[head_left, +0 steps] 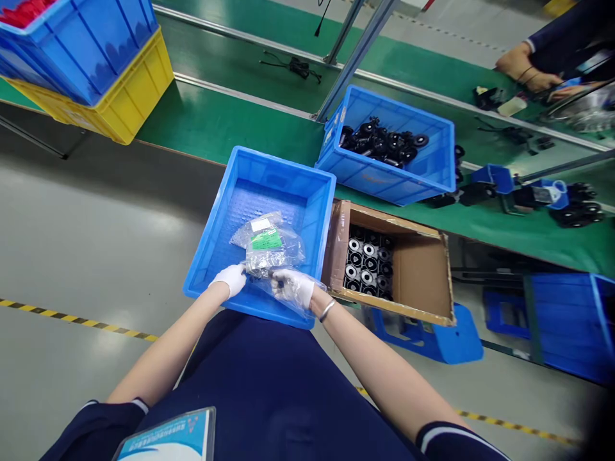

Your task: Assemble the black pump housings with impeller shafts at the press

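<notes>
A clear plastic bag (288, 248) with a green label lies in a shallow blue bin (283, 171) in front of my body. Beside it, partly covered, is a second bag (241, 235) with a white label and small pale contents. My left hand (230, 280), in a white glove, has its fingers closed at the near left edge of the green-labelled bag. On the other side my gloved right hand (293, 287) grips loose clear plastic at the bag's near end; film hangs over and below that hand. What the bag holds is hard to make out.
Right of the bin, an open cardboard box (418, 269) holds rows of black, ring-topped parts. Behind it, a blue crate (384, 182) of black parts stands on the green bench (206, 128). Stacked crates (129, 89) are at left. Another person's hands (533, 73) work across the bench.
</notes>
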A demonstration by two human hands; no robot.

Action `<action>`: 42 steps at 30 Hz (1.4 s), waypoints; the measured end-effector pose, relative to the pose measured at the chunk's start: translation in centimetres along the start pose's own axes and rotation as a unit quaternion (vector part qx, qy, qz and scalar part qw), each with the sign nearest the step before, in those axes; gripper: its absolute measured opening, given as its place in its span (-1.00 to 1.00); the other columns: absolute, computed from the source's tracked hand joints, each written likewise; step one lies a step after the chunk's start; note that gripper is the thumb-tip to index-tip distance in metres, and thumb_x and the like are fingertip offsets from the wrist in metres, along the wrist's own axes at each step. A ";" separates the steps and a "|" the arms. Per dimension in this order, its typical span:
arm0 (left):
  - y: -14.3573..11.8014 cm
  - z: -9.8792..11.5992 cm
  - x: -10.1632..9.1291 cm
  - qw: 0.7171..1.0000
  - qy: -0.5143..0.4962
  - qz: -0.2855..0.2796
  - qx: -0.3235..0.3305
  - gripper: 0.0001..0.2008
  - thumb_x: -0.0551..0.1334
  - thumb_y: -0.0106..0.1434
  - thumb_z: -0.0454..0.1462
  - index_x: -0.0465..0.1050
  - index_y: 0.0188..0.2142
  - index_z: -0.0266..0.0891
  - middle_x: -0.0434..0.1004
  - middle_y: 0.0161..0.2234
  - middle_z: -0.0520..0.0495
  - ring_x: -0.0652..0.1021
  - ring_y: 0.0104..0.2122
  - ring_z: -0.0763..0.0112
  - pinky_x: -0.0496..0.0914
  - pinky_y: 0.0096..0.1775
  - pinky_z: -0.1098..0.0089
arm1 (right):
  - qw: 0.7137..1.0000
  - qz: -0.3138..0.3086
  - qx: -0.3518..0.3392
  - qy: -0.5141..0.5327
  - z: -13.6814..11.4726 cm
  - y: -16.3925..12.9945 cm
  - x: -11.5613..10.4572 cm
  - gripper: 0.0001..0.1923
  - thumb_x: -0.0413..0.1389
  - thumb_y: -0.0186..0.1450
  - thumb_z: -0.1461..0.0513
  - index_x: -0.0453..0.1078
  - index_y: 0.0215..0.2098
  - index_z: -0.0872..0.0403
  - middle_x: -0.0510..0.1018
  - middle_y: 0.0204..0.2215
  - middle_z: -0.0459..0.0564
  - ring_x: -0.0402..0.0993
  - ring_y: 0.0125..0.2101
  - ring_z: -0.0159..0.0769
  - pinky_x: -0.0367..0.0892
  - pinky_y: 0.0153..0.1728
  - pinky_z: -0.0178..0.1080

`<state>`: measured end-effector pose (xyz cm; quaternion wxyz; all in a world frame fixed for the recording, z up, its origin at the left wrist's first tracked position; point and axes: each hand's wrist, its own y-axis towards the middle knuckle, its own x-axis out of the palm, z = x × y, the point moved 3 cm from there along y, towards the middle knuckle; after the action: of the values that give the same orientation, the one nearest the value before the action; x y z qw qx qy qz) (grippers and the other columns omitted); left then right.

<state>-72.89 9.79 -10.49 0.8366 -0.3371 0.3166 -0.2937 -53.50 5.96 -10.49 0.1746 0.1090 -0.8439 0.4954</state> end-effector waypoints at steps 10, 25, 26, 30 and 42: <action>1.0 2.9 2.6 0.930 -0.327 -0.145 -0.085 -0.46 0.00 0.39 0.07 0.26 0.16 -0.24 0.48 0.01 -0.22 0.58 -0.15 0.22 0.51 -0.12 0.09 | 0.997 -0.072 0.017 0.005 -3.4 -4.4 2.0 -0.80 0.04 0.34 0.15 0.36 -0.32 0.13 0.23 -0.63 -0.18 0.22 -0.62 -0.42 0.27 -0.55 -0.33; -4.2 6.7 2.6 0.755 -0.600 -0.264 0.001 -0.68 0.19 0.29 -0.33 0.43 0.03 -0.29 0.54 -0.01 -0.24 0.56 -0.04 0.08 0.40 0.05 -0.06 | 0.971 0.032 -0.140 -0.192 -6.9 -10.5 1.7 -0.63 0.01 0.31 -0.02 0.28 -0.52 0.04 0.34 -0.64 -0.14 0.31 -0.61 -0.36 0.32 -0.51 -0.29; -4.5 6.8 2.5 0.752 -0.609 -0.252 0.008 -0.68 0.21 0.26 -0.36 0.45 0.02 -0.27 0.55 -0.02 -0.21 0.57 -0.05 0.11 0.41 0.04 -0.05 | 0.968 0.033 -0.143 -0.206 -7.0 -11.1 1.9 -0.66 0.04 0.30 0.01 0.30 -0.51 0.05 0.35 -0.64 -0.14 0.31 -0.60 -0.36 0.32 -0.50 -0.29; -5.4 7.2 2.0 0.751 -0.624 -0.212 0.032 -0.62 0.27 0.18 -0.44 0.46 0.01 -0.25 0.59 -0.10 -0.15 0.61 -0.17 0.24 0.48 -0.04 0.14 | 0.905 0.023 -0.142 -0.400 -7.2 -12.9 2.6 -0.79 0.05 0.26 0.21 0.51 -0.23 0.04 0.52 -0.53 -0.11 0.45 -0.47 -0.27 0.41 -0.34 -0.23; -8.4 8.9 0.7 0.728 -0.649 -0.215 0.053 -0.54 0.25 0.16 -0.49 0.43 0.07 -0.24 0.50 -0.38 -0.02 0.56 -0.40 0.43 0.45 -0.01 0.15 | 0.776 0.153 -0.300 -0.533 -6.1 -14.0 3.6 -0.66 -0.08 0.40 0.21 0.46 0.01 0.03 0.58 -0.03 -0.04 0.50 -0.01 -0.22 0.39 0.06 -0.15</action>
<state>-68.32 7.65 0.73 0.7690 -0.4595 -0.4008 -0.1920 -50.66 4.48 4.89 -0.3576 0.1675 -0.9132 0.1002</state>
